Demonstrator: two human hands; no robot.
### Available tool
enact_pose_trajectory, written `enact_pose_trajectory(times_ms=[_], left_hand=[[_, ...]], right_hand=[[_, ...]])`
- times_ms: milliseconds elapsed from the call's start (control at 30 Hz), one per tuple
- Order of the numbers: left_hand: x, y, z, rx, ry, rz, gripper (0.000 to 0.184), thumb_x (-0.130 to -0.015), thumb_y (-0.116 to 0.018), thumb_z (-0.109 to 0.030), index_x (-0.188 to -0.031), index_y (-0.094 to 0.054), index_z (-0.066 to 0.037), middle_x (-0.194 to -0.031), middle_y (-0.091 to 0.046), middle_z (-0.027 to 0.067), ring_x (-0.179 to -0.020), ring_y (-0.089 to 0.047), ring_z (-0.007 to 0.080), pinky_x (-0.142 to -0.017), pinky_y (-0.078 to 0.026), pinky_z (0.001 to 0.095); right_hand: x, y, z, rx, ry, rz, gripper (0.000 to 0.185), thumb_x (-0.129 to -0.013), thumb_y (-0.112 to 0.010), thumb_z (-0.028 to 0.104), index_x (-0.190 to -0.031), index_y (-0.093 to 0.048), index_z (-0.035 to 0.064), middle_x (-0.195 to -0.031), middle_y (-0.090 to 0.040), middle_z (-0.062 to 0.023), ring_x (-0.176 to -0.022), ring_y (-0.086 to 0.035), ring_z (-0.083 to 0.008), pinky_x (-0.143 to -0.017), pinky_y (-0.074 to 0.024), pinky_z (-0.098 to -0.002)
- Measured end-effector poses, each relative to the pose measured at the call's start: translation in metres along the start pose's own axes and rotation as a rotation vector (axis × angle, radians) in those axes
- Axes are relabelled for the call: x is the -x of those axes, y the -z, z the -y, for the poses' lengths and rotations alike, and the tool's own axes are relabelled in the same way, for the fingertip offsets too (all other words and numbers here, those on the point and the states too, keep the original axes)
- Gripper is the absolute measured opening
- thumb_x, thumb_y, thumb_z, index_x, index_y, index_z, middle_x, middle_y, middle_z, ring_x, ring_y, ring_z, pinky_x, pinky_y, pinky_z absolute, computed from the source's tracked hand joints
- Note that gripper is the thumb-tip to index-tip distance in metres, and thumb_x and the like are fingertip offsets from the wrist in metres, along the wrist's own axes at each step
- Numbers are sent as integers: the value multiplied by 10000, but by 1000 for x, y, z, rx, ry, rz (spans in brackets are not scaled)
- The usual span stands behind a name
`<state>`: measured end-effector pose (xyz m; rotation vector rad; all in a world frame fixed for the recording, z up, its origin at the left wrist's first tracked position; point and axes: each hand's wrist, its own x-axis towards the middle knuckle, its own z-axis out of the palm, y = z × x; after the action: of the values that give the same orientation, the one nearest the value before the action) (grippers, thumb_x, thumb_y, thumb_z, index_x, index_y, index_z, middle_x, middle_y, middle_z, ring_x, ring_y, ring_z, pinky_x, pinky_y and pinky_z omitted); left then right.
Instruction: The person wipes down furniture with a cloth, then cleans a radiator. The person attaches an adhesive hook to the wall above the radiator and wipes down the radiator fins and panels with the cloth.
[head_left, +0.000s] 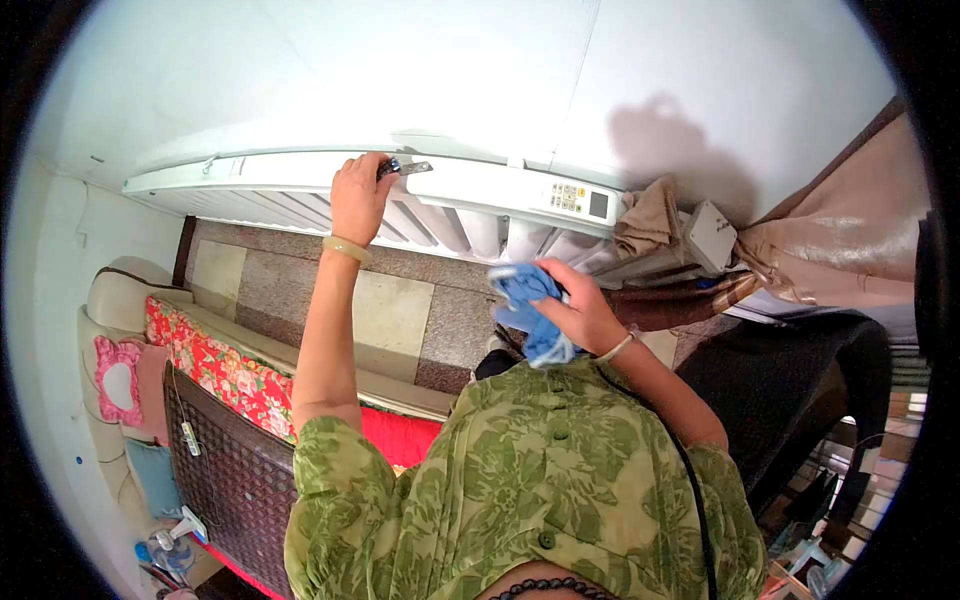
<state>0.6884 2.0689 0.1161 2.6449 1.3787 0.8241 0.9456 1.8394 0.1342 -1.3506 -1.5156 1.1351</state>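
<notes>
My left hand [360, 200] reaches to the top of a long white radiator [470, 182] against the wall. Its fingers are closed on a small dark-blue item with a flat silver metal end [415, 168], whose exact kind I cannot make out. In front of my body, lower and to the right, my right hand [582, 312] grips a crumpled blue cloth [530, 305] with whitish edges. The cloth hangs apart from the radiator.
A control panel [575, 199] is at the radiator's right end, beside a brown cloth [648, 218] and a white box [710, 237]. A brown curtain [840, 220] hangs at right. A bed or couch with red floral fabric [225, 365] stands at left.
</notes>
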Motion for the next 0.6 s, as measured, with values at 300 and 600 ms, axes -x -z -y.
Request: enact_pose_trajectory(times_ms=[300,600], left_hand=[[-9,4,-7,74,-37,16,224,-753,-720,-125,-946,-642,-44,-908,-638,107,-886,-582,312,-772,-483,397],[-12,-2,-4,60,-18,82,202,-756,-696,-129,-892,-585,-28,-873,-607,133,-888,-574,328,-781,-475,417]], right_hand=[[-52,-37,12,78,233,-46,388,-803,-618,103,-1166,-552,-14,-1003,-628,-185,-927,-628,-265,-838,-474,-339],[-37,-50,-20,10,8,26,370,-811,-617,98,-1154,-553,-24,-1009,-645,-168,-929,-628,-217,-844,-469,-324]])
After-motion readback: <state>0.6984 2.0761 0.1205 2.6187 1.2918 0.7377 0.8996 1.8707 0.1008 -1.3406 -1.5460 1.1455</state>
